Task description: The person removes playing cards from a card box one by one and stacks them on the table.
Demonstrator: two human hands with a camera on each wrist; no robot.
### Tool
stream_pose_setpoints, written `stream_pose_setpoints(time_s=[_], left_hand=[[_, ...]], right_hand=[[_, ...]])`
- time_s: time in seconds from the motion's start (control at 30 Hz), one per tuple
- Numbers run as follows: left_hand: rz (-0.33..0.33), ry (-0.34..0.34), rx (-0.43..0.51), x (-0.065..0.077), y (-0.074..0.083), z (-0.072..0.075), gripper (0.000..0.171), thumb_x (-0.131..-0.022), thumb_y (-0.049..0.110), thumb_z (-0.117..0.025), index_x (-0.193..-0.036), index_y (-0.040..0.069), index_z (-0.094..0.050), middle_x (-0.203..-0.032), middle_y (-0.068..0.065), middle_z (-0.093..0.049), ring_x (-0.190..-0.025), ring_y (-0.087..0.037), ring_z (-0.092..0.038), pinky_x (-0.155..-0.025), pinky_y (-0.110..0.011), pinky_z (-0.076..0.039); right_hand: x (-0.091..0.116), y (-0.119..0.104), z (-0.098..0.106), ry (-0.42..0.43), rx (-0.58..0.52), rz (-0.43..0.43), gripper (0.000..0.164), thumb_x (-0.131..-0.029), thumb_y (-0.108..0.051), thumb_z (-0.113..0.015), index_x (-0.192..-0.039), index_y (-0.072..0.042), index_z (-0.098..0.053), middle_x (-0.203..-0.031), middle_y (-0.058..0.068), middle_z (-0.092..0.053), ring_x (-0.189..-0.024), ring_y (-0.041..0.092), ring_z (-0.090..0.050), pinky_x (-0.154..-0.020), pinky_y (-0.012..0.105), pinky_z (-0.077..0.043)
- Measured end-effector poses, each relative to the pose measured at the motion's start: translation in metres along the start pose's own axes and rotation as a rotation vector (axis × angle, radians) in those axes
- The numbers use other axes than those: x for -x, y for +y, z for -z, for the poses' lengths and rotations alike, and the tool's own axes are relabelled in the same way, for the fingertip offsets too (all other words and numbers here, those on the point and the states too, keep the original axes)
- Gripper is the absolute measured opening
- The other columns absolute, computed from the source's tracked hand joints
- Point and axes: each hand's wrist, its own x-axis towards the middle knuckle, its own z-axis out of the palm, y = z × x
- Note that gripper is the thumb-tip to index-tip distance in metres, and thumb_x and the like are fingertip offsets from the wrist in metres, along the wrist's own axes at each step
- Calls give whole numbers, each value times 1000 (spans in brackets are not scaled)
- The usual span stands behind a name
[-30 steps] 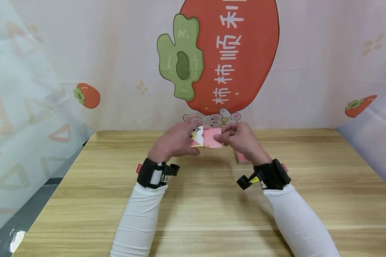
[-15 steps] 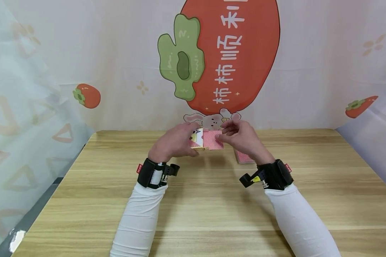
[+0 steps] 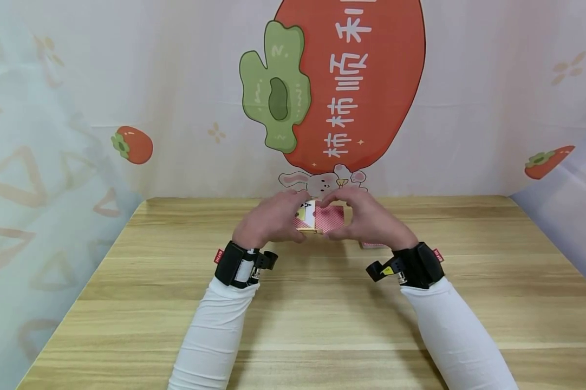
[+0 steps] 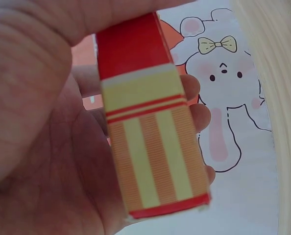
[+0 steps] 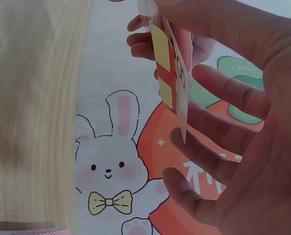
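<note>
My left hand (image 3: 271, 219) holds a playing card box (image 3: 303, 218) in the air, thumb on its near side and fingers behind. In the left wrist view, the box (image 4: 150, 147) shows a narrow red, cream and striped side. A playing card (image 3: 331, 218) with a red-patterned back sticks out of the box's right end. My right hand (image 3: 371, 219) curves round this card, thumb at its lower edge and index finger at its upper edge. From the right wrist, the card (image 5: 183, 107) appears edge-on beside a yellow and red box flap (image 5: 165, 66); the other fingers are spread.
A red-backed deck of cards (image 3: 372, 245) lies on the wooden table (image 3: 312, 314), mostly hidden below my right hand. Behind the table's far edge hangs a printed cloth (image 3: 195, 97) with a large persimmon and a rabbit.
My right hand has let go of the card's right end and moved left, now curving round its upper and lower edges. The box and left hand have shifted slightly right and nearer.
</note>
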Motion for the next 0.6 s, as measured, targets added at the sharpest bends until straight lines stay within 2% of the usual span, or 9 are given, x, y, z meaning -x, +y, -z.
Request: stream_pose_setpoints(time_s=[0.2, 0.6], left_hand=[[9, 1, -6, 0, 1, -1, 75, -72, 23, -92, -136, 11, -53, -114, -5, -62, -103, -22, -57, -86, -36, -51], [12, 19, 29, 3, -4, 1, 79, -72, 23, -93, -139, 10, -54, -116, -5, -62, -102, -21, -57, -87, -36, -50]], right_hand=[[-1, 0, -1, -17, 9, -24, 51, -73, -17, -93, -117, -11, -69, -120, 0, -65, -116, 21, -56, -99, 44, -49], [1, -3, 3, -12, 38, -53, 50, -72, -15, -93, -115, -9, -68, -118, 1, -65, -108, 22, -56, -99, 47, -48]])
